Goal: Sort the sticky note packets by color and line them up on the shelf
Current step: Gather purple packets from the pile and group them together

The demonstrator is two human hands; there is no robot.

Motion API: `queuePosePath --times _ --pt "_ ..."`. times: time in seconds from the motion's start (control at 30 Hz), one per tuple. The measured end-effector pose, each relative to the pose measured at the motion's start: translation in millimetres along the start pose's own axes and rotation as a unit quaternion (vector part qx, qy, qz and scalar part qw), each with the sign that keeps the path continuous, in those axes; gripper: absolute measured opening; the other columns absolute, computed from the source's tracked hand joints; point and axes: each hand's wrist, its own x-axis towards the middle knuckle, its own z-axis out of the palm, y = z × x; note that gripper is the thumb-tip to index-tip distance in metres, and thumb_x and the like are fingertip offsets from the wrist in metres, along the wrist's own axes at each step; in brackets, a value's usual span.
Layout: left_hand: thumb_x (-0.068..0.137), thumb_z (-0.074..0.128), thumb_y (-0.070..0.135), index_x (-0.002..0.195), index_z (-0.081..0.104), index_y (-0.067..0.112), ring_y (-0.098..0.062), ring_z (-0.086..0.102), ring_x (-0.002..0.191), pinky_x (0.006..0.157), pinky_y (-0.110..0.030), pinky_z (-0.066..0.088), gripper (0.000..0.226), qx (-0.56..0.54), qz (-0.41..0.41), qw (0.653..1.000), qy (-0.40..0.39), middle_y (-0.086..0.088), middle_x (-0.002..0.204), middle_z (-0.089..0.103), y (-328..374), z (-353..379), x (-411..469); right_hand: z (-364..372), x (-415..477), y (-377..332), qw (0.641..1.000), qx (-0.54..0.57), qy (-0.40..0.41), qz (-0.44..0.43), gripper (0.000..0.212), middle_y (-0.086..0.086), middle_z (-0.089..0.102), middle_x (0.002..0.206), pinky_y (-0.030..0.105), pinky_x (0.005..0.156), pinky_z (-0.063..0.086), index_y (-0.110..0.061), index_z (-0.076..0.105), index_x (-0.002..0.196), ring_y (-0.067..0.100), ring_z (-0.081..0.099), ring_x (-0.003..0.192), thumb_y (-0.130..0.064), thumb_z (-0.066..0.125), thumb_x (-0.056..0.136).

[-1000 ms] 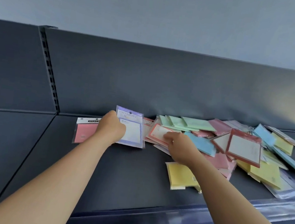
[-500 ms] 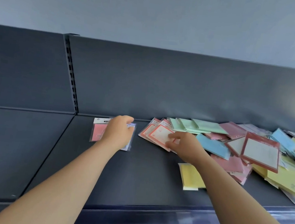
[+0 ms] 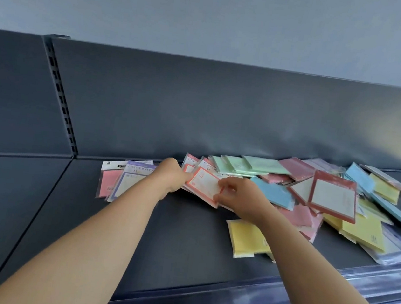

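While my left hand (image 3: 170,176) is gripping the orange-bordered packet (image 3: 203,183) at its left edge, my right hand (image 3: 244,199) is pinching its near right corner, low over the shelf (image 3: 109,229).

Bare shelf (image 3: 183,238) in front; packet heap (image 3: 327,202) crowds the right.

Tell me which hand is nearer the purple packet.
Left. The left hand lies just right of the purple packet; the right hand is farther right, pinching an orange-bordered packet.
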Motion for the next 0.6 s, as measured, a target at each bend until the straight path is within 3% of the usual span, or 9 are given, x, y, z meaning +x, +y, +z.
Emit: queuePosePath --times 0.1,0.2,0.27,0.4,0.53,0.6 --pt "0.092 0.061 0.007 0.096 0.067 0.0 -0.022 0.07 0.08 0.065 -0.03 0.059 0.01 -0.127 0.003 0.991 -0.048 -0.009 0.093 0.072 -4 -2 -10 3 0 0 1.0 0.029 0.004 -0.001 0.05 0.0 0.057 0.131 0.023 0.087 0.038 -0.02 0.059 0.129 0.017 0.053 0.117 -0.027 0.072 0.082" --pt "0.094 0.059 0.006 0.102 0.068 0.003 -0.02 0.073 0.081 0.067 -0.031 0.061 0.012 -0.17 0.028 0.984 -0.053 -0.008 0.096 0.074 -11 -10 -23 13 -1 -7 0.995 0.081 0.046 0.015 0.06 0.003 0.056 0.133 0.026 0.091 0.042 -0.017 0.051 0.136 0.019 0.054 0.12 -0.024 0.073 0.081" --pt "0.095 0.06 0.013 0.105 0.068 0.007 -0.019 0.074 0.08 0.075 -0.033 0.061 0.014 -0.187 0.039 0.981 -0.034 -0.004 0.095 0.075 -18 -19 -33 21 -2 -15 0.993 0.101 0.061 0.014 0.054 0.004 0.061 0.125 0.032 0.09 0.048 -0.014 0.053 0.132 0.021 0.058 0.111 -0.027 0.071 0.083" --pt "0.095 0.062 0.023 0.104 0.069 0.011 -0.017 0.074 0.082 0.071 -0.031 0.061 0.016 -0.223 0.047 0.974 -0.006 -0.002 0.094 0.076 -32 -41 -53 33 -1 -41 0.985 0.166 0.042 -0.012 0.029 -0.001 0.069 0.094 0.026 0.062 0.047 -0.015 0.062 0.11 0.017 0.063 0.08 -0.028 0.069 0.084" --pt "0.093 0.064 0.02 0.101 0.066 0.009 -0.02 0.073 0.087 0.075 -0.039 0.061 0.014 -0.255 0.078 0.962 0.05 -0.005 0.098 0.075 -47 -67 -78 44 -2 -77 0.976 0.212 0.028 -0.044 0.031 -0.002 0.065 0.087 0.021 0.055 0.042 -0.014 0.059 0.111 0.01 0.06 0.071 -0.019 0.071 0.083" --pt "0.093 0.064 0.018 0.093 0.064 0.014 -0.018 0.073 0.085 0.071 -0.035 0.061 0.005 -0.261 0.08 0.959 0.079 -0.001 0.092 0.075 -56 -83 -91 52 -5 -97 0.972 0.226 0.009 -0.057 0.032 -0.004 0.065 0.087 0.02 0.057 0.046 -0.014 0.058 0.114 0.008 0.062 0.071 -0.015 0.07 0.083"
